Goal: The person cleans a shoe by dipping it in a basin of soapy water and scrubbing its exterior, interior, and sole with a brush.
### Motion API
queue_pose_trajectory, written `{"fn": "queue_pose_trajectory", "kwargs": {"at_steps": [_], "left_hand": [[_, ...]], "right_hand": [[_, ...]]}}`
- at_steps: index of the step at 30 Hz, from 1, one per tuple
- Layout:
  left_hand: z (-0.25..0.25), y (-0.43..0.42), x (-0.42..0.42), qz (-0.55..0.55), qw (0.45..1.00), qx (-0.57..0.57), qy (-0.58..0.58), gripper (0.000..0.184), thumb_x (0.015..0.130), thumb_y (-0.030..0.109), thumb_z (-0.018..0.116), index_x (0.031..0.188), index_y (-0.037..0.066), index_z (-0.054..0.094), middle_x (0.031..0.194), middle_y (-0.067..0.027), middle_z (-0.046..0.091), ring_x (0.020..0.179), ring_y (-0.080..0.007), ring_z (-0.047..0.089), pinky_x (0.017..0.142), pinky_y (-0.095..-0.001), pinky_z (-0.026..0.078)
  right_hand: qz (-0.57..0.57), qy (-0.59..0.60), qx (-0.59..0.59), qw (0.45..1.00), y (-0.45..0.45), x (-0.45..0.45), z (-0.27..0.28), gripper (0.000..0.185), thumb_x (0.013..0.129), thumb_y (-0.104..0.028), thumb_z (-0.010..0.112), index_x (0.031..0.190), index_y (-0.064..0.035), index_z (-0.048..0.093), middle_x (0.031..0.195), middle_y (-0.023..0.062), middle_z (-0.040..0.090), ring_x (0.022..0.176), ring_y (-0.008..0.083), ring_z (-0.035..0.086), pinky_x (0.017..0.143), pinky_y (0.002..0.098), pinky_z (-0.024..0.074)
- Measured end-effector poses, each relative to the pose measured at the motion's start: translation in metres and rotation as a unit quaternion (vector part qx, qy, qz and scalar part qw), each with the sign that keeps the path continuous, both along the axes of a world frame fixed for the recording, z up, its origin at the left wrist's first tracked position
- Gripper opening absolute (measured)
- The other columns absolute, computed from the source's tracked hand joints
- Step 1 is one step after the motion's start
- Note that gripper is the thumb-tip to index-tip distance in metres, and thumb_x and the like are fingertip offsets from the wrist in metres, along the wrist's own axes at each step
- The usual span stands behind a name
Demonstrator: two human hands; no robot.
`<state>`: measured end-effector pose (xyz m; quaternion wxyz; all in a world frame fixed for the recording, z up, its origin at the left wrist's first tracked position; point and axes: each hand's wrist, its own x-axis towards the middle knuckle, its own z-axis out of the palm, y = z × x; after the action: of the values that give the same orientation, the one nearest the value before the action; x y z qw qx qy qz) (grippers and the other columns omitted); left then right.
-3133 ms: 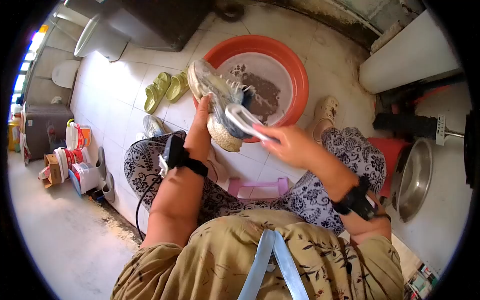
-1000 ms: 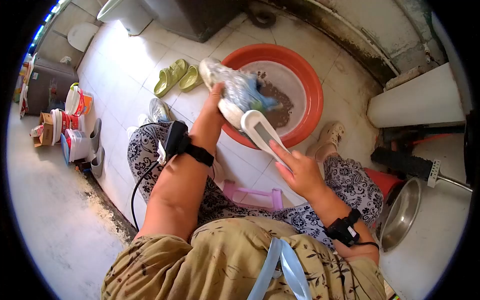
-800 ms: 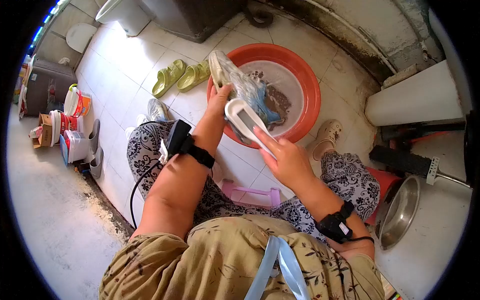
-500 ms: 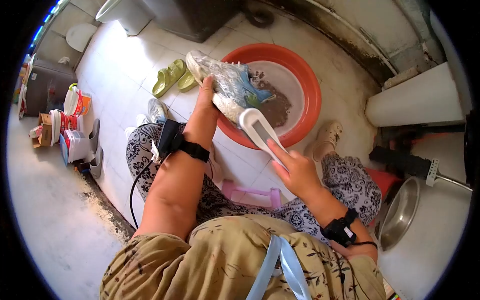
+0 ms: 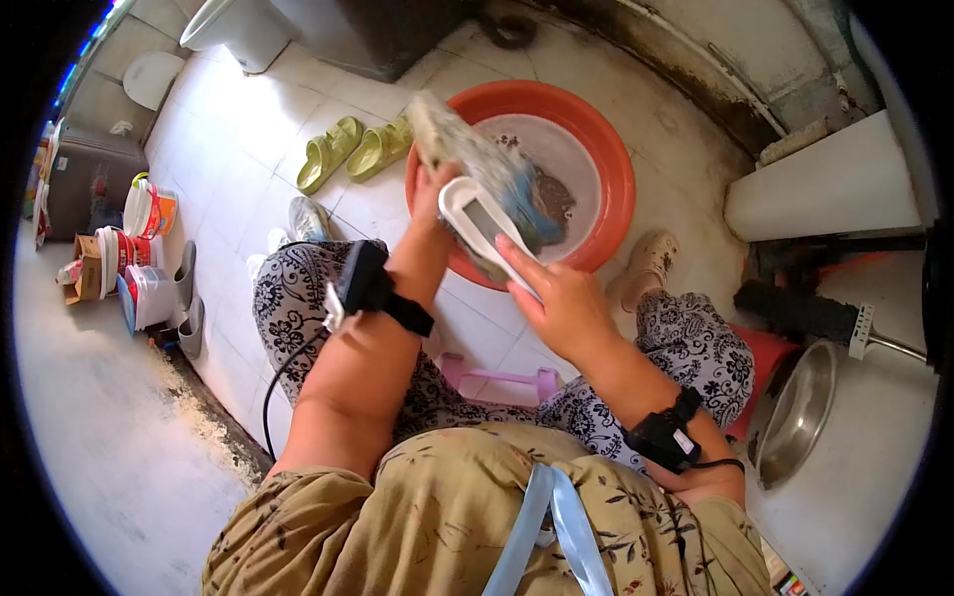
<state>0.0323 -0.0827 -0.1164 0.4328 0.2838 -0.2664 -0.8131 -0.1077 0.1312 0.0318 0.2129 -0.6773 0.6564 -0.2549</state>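
My left hand [image 5: 433,195] is closed around the sole side of a wet, soapy white and blue sneaker [image 5: 477,149], blurred by motion. The sneaker is tilted over an orange-red basin [image 5: 618,189] holding greyish, sudsy water. In my right hand [image 5: 564,310] is a white scrub brush [image 5: 460,202] with a grey inset on its back, gripped by the handle with the index finger stretched along it. The brush head lies over the near side of the sneaker; its bristles are hidden, so I cannot tell whether they touch.
Green slippers [image 5: 373,154] lie left of the basin, with another pair of sneakers [image 5: 309,219] nearer my knee. A pink plastic stool [image 5: 502,382] is between my legs. At the right are a metal bowl [image 5: 795,417] and a dark bristled brush [image 5: 805,310]. Several tubs [image 5: 149,298] stand far left.
The sneaker has swung to the right and lower over the basin with my left hand. My right hand and the brush have shifted left and slightly up.
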Motion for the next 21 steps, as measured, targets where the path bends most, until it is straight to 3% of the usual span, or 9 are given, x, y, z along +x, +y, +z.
{"fn": "queue_pose_trajectory", "kwargs": {"at_steps": [1,3,8,10,12,14,16,19,21], "left_hand": [[0.017,-0.003,0.001,0.005,0.997,0.063,0.04,0.062,0.084,0.038,0.055,0.13,0.002,0.035,0.126,-0.0168,0.047,0.118,-0.0337,0.043,0.103,-0.0464,0.031],[0.056,0.002,0.0,0.05,0.986,0.147,0.053,0.06,0.086,0.043,0.049,0.129,0.002,0.037,0.127,-0.0168,0.047,0.117,-0.0344,0.044,0.103,-0.0473,0.031],[0.069,0.012,0.001,0.108,0.972,0.208,0.029,0.057,0.091,0.042,0.038,0.134,0.005,0.032,0.133,-0.0167,0.041,0.121,-0.0351,0.04,0.103,-0.0489,0.03],[0.06,0.01,0.005,0.091,0.977,0.189,0.049,0.059,0.091,0.046,0.037,0.134,0.007,0.032,0.133,-0.0158,0.041,0.121,-0.0353,0.04,0.103,-0.0499,0.029],[0.069,0.01,0.006,0.077,0.981,0.166,0.072,0.061,0.09,0.05,0.036,0.135,0.008,0.032,0.134,-0.015,0.04,0.121,-0.0354,0.039,0.103,-0.0508,0.029],[0.107,0.018,0.007,0.075,0.964,0.254,0.04,0.066,0.088,0.057,0.034,0.135,0.01,0.033,0.135,-0.0132,0.04,0.122,-0.0359,0.039,0.103,-0.0522,0.028],[0.1,0.004,0.011,0.074,0.958,0.258,0.105,0.066,0.087,0.058,0.034,0.134,0.012,0.036,0.134,-0.012,0.042,0.122,-0.0361,0.039,0.103,-0.0528,0.027],[0.08,-0.004,0.006,0.095,0.978,0.163,0.091,0.07,0.085,0.062,0.033,0.133,0.011,0.038,0.128,-0.0126,0.048,0.116,-0.0385,0.043,0.101,-0.0526,0.03],[0.075,0.001,0.007,0.084,0.975,0.174,0.112,0.063,0.088,0.055,0.034,0.132,0.011,0.038,0.129,-0.0125,0.048,0.118,-0.0376,0.042,0.102,-0.0517,0.03]], "right_hand": [[0.002,0.001,0.001,1.0,0.01,-0.005,-0.004,0.052,0.08,-0.016,0.06,0.13,-0.0237,0.045,0.067,0.0147,0.053,0.058,0.0321,0.055,0.054,0.0407,0.0448],[-0.01,-0.006,0.001,1.0,0.022,-0.012,-0.017,0.055,0.08,-0.02,0.059,0.132,-0.0264,0.042,0.064,0.0126,0.053,0.056,0.0326,0.055,0.053,0.0428,0.0457],[-0.018,-0.025,0.007,1.0,0.025,-0.018,-0.027,0.055,0.079,-0.015,0.059,0.131,-0.0248,0.043,0.071,0.0139,0.055,0.061,0.0325,0.057,0.057,0.0399,0.0472],[-0.017,-0.024,0.025,0.999,0.025,-0.02,-0.028,0.055,0.079,-0.01,0.059,0.131,-0.0225,0.044,0.078,0.0162,0.059,0.066,0.0332,0.058,0.061,0.0379,0.048],[-0.022,-0.024,0.008,0.999,0.027,-0.024,-0.04,0.055,0.079,-0.018,0.059,0.131,-0.0261,0.043,0.066,0.0134,0.054,0.058,0.0325,0.057,0.056,0.0426,0.0471],[-0.016,-0.003,0.039,0.999,0.031,-0.033,-0.053,0.055,0.079,-0.018,0.06,0.131,-0.0259,0.043,0.07,0.0146,0.055,0.062,0.033,0.058,0.057,0.0421,0.0475],[-0.013,0.015,0.071,0.997,0.035,-0.032,-0.059,0.055,0.079,-0.018,0.06,0.131,-0.0256,0.043,0.073,0.0158,0.057,0.065,0.0335,0.059,0.059,0.0417,0.0479],[-0.071,-0.047,0.005,0.996,0.023,-0.032,-0.051,0.055,0.079,-0.017,0.06,0.131,-0.0237,0.044,0.08,0.0168,0.059,0.071,0.0336,0.059,0.063,0.0401,0.0483],[-0.084,-0.109,-0.047,0.989,0.02,-0.025,-0.027,0.055,0.079,-0.014,0.06,0.131,-0.022,0.044,0.084,0.0166,0.06,0.074,0.0327,0.059,0.066,0.0382,0.0483]]}}
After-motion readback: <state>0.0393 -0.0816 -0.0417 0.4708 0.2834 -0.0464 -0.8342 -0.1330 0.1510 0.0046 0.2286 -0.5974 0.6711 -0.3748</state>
